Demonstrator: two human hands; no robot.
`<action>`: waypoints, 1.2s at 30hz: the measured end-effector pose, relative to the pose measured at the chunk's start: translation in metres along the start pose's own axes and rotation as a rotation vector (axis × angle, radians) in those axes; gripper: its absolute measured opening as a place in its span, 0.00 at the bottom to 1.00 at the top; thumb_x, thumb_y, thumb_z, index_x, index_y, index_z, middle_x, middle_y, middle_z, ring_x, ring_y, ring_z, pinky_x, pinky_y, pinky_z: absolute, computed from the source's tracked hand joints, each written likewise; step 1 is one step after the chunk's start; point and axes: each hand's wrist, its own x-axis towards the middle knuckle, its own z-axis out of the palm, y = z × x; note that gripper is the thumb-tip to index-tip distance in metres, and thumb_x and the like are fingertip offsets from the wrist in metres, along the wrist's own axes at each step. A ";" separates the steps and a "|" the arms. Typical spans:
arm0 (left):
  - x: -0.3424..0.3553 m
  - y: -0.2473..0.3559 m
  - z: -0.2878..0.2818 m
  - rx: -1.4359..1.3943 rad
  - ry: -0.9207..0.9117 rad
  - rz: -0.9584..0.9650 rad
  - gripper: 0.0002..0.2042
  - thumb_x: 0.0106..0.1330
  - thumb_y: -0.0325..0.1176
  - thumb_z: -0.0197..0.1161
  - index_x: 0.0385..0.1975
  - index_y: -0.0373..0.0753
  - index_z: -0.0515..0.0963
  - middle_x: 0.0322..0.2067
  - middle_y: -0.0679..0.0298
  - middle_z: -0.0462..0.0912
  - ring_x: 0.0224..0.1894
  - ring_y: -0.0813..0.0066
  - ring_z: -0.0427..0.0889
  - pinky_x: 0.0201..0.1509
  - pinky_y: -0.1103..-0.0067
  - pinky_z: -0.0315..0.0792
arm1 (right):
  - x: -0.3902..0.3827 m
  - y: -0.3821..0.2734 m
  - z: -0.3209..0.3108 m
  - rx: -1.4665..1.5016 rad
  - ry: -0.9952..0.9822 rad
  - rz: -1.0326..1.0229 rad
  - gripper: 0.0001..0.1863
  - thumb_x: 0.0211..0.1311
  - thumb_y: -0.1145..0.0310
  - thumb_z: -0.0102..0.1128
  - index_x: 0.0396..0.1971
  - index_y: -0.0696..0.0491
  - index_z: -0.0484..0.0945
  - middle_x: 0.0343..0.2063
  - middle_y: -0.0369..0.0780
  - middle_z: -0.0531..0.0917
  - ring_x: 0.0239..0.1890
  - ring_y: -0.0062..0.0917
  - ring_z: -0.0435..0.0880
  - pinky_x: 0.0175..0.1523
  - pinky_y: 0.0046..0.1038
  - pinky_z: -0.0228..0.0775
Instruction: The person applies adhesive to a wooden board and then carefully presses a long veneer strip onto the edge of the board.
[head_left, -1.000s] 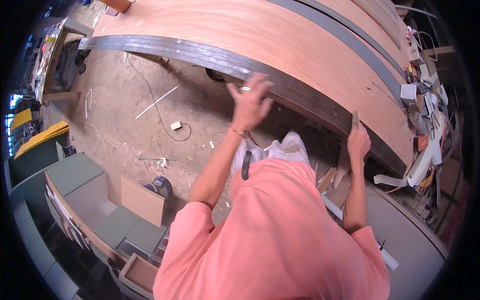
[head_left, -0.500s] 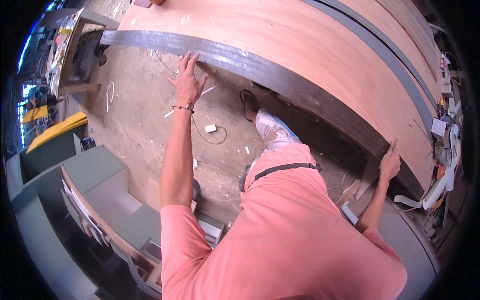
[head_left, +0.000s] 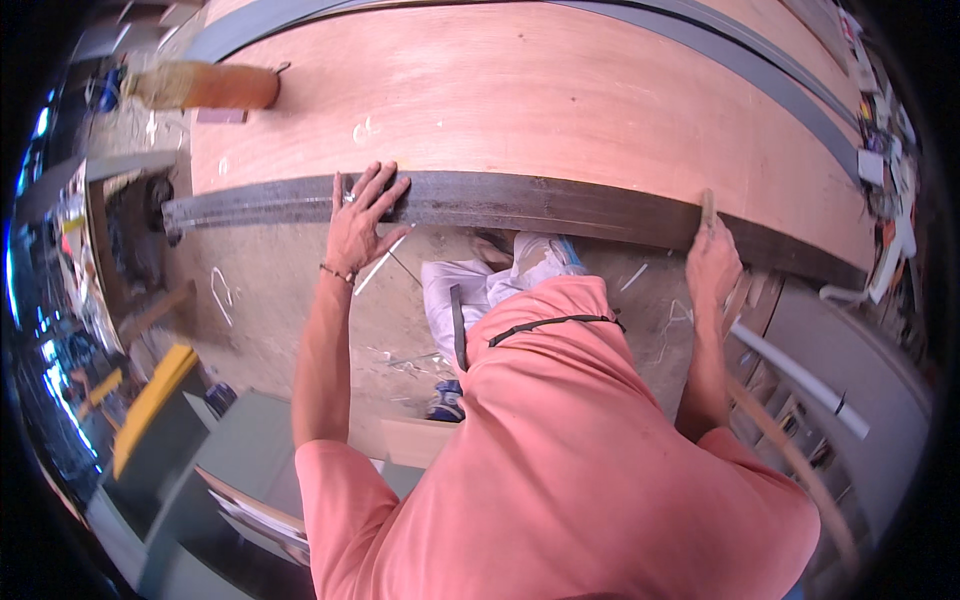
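Observation:
A large pale plywood panel (head_left: 560,110) lies flat in front of me, with a long dark edge strip (head_left: 560,205) along its near side. My left hand (head_left: 362,225) rests open on the strip left of the middle, fingers spread and reaching onto the strip's upper border. At the right part of the strip, my right hand (head_left: 713,260) is closed, its fingers curled by the strip's near face. A narrow tan tip stands up from that hand over the panel's edge; whether it is a finger or a small held piece is unclear.
An orange-brown cylinder (head_left: 205,86) lies at the panel's far left. Grey strips (head_left: 690,55) run along its far side. Grey-green cabinet parts (head_left: 250,430) stand at lower left, a yellow-edged one (head_left: 155,405) among them. A white tube (head_left: 800,375) and a grey board (head_left: 850,380) are at right.
My left hand has come down from above the floor onto the dark strip. My right hand has shifted along the strip toward the left. The view has turned, showing the cylinder fully.

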 end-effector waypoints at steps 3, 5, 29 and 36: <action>0.003 -0.023 -0.001 -0.057 0.038 0.126 0.39 0.60 0.52 0.73 0.74 0.56 0.69 0.77 0.69 0.63 0.80 0.65 0.59 0.82 0.45 0.42 | -0.017 -0.048 0.004 0.024 0.035 -0.002 0.15 0.72 0.64 0.57 0.53 0.54 0.83 0.41 0.49 0.86 0.42 0.49 0.87 0.47 0.49 0.79; 0.001 -0.039 0.002 -0.109 0.055 0.212 0.39 0.57 0.45 0.76 0.72 0.51 0.72 0.75 0.64 0.67 0.78 0.61 0.62 0.83 0.46 0.42 | -0.028 -0.077 0.003 0.007 0.028 0.017 0.14 0.72 0.66 0.58 0.53 0.53 0.83 0.39 0.48 0.86 0.40 0.47 0.87 0.46 0.47 0.79; -0.013 -0.074 0.025 -0.290 0.299 0.405 0.14 0.63 0.44 0.72 0.48 0.55 0.89 0.68 0.66 0.75 0.75 0.66 0.69 0.79 0.38 0.45 | -0.111 -0.271 0.005 -0.001 0.062 0.207 0.14 0.76 0.63 0.52 0.47 0.54 0.83 0.38 0.49 0.87 0.42 0.50 0.87 0.44 0.53 0.80; -0.012 -0.074 0.026 -0.288 0.285 0.417 0.14 0.63 0.42 0.73 0.47 0.53 0.89 0.68 0.63 0.76 0.75 0.64 0.68 0.78 0.39 0.47 | -0.160 -0.357 0.036 -0.086 0.052 0.007 0.12 0.68 0.65 0.59 0.47 0.51 0.84 0.32 0.45 0.82 0.36 0.45 0.87 0.38 0.48 0.82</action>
